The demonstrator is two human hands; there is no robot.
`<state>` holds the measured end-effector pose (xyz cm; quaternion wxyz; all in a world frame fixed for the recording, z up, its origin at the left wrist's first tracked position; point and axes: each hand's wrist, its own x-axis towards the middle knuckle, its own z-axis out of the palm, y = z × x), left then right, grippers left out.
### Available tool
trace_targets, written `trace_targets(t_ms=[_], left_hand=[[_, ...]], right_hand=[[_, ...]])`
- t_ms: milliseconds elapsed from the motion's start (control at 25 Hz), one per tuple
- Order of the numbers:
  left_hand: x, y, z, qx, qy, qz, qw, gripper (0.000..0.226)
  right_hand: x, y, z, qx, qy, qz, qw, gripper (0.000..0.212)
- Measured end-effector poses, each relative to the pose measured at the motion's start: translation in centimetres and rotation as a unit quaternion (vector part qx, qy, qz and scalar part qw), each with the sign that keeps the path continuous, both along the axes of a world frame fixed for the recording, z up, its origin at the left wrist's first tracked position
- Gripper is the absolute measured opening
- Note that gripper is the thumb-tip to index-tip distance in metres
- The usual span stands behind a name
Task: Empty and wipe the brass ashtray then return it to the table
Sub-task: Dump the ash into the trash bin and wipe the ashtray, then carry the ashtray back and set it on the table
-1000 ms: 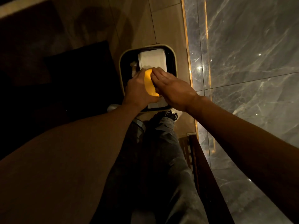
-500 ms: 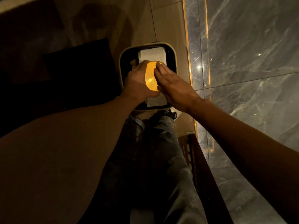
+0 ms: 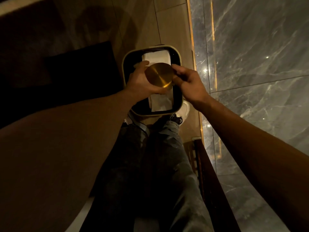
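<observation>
The round brass ashtray is upside down over the bin, its flat brushed base facing me. My left hand grips its left side, thumb over the far rim. My right hand touches its right edge with curled fingers; whether it grips I cannot tell. Directly below stands a square waste bin with a pale rim and dark liner, holding white tissue. The ashtray's inside is hidden.
A grey marble wall with a lit brass strip runs along the right. A dark mat lies left of the bin on the wooden floor. My legs and shoes stand just before the bin. A dark wooden edge is at my right.
The ashtray has turned from edge-on to fully upside down, its base now facing me. My right hand slid off its face to the right rim.
</observation>
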<state>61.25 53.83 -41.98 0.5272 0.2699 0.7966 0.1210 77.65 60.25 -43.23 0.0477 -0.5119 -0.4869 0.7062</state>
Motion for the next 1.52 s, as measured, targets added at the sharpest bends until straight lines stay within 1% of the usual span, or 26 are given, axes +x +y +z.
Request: trace_targets(t_ms=[80, 160, 200, 280, 320, 360, 440, 480, 520, 560, 640, 720, 760, 840, 920, 1000, 1040, 1120, 1160, 1240, 1280, 1360, 1400, 1480, 1520], left_hand=[[0.4, 0.1, -0.1, -0.030, -0.049, 0.082, 0.995, 0.102], [0.6, 0.0, -0.4, -0.060, -0.114, 0.151, 0.980, 0.088], [0.8, 0.0, -0.5, -0.069, -0.155, 0.179, 0.969, 0.075], [1.2, 0.2, 0.2, -0.086, -0.222, 0.235, 0.942, 0.038], [1.3, 0.3, 0.4, -0.097, -0.245, 0.270, 0.926, 0.029], [1.4, 0.3, 0.5, -0.105, -0.263, 0.302, 0.910, 0.031], [1.6, 0.4, 0.7, -0.122, -0.270, 0.336, 0.894, 0.049], [1.7, 0.6, 1.0, -0.129, -0.264, 0.342, 0.893, 0.053], [1.8, 0.8, 1.1, -0.137, -0.254, 0.347, 0.892, 0.052], [1.8, 1.0, 1.4, -0.140, -0.244, 0.348, 0.894, 0.048], [1.9, 1.4, 2.1, -0.127, -0.228, 0.339, 0.904, 0.031], [1.8, 1.8, 3.0, -0.092, -0.202, 0.323, 0.920, 0.015], [1.8, 2.0, 3.4, -0.074, -0.194, 0.314, 0.926, 0.011], [2.0, 2.4, 4.2, -0.049, -0.192, 0.291, 0.936, 0.013], [2.4, 3.0, 5.3, -0.037, -0.180, 0.267, 0.946, 0.025], [2.8, 3.3, 5.9, -0.020, -0.162, 0.225, 0.961, 0.045], [2.9, 3.4, 6.5, -0.008, -0.149, 0.184, 0.971, 0.060], [3.3, 3.5, 8.1, 0.001, -0.125, 0.067, 0.990, 0.093], [3.6, 3.6, 9.0, 0.011, -0.120, 0.023, 0.992, 0.105], [4.1, 3.9, 10.9, 0.038, -0.129, -0.005, 0.991, 0.118], [4.4, 3.9, 12.1, 0.048, -0.130, -0.012, 0.990, 0.119], [5.0, 4.1, 15.0, 0.088, -0.099, -0.039, 0.990, 0.116], [5.3, 4.2, 16.3, 0.107, -0.097, -0.033, 0.989, 0.110], [6.2, 4.5, 20.3, 0.141, -0.114, 0.020, 0.983, 0.092], [6.5, 4.5, 22.7, 0.163, -0.118, 0.024, 0.979, 0.089]], right_hand=[[0.4, 0.4, 0.2, -0.015, -0.009, -0.031, 0.999, 0.035], [1.2, 0.5, 0.0, -0.015, -0.010, -0.049, 0.999, 0.031], [1.5, 0.5, -0.2, -0.014, -0.011, -0.052, 0.998, 0.029], [2.2, 0.5, -0.4, -0.016, -0.008, -0.051, 0.999, 0.026], [2.4, 0.4, -0.4, -0.017, -0.004, -0.050, 0.999, 0.025], [2.5, 0.4, -0.4, -0.017, 0.002, -0.049, 0.999, 0.023], [2.6, 0.3, -0.4, -0.017, 0.012, -0.054, 0.998, 0.020], [2.6, 0.3, -0.3, -0.013, 0.010, -0.055, 0.998, 0.019], [2.6, 0.4, -0.2, -0.007, 0.005, -0.053, 0.999, 0.018], [2.7, 0.5, -0.1, 0.002, -0.001, -0.048, 0.999, 0.017], [2.9, 0.8, 0.2, 0.015, -0.003, -0.042, 0.999, 0.014], [3.1, 1.0, 0.9, 0.024, -0.008, -0.048, 0.999, 0.008], [3.1, 1.2, 1.3, 0.029, -0.011, -0.054, 0.998, 0.007], [3.4, 1.5, 1.9, 0.045, -0.014, -0.063, 0.997, 0.010], [3.7, 1.8, 2.7, 0.054, -0.017, -0.073, 0.996, 0.015], [4.0, 2.2, 3.8, 0.049, -0.022, -0.090, 0.995, 0.021], [4.1, 2.5, 4.6, 0.045, -0.023, -0.099, 0.994, 0.022], [4.5, 3.0, 6.4, 0.040, -0.018, -0.118, 0.992, 0.019], [4.8, 3.2, 7.4, 0.042, -0.012, -0.122, 0.992, 0.020], [5.5, 3.9, 9.5, 0.040, 0.003, -0.123, 0.992, 0.025], [6.0, 4.2, 10.8, 0.037, 0.013, -0.117, 0.992, 0.028], [7.0, 4.6, 14.0, 0.050, 0.029, -0.091, 0.994, 0.035], [7.5, 4.7, 15.7, 0.062, 0.031, -0.074, 0.995, 0.041], [8.3, 4.8, 19.9, 0.086, 0.033, -0.048, 0.995, 0.054], [8.6, 4.9, 22.4, 0.101, 0.031, -0.038, 0.994, 0.061]])
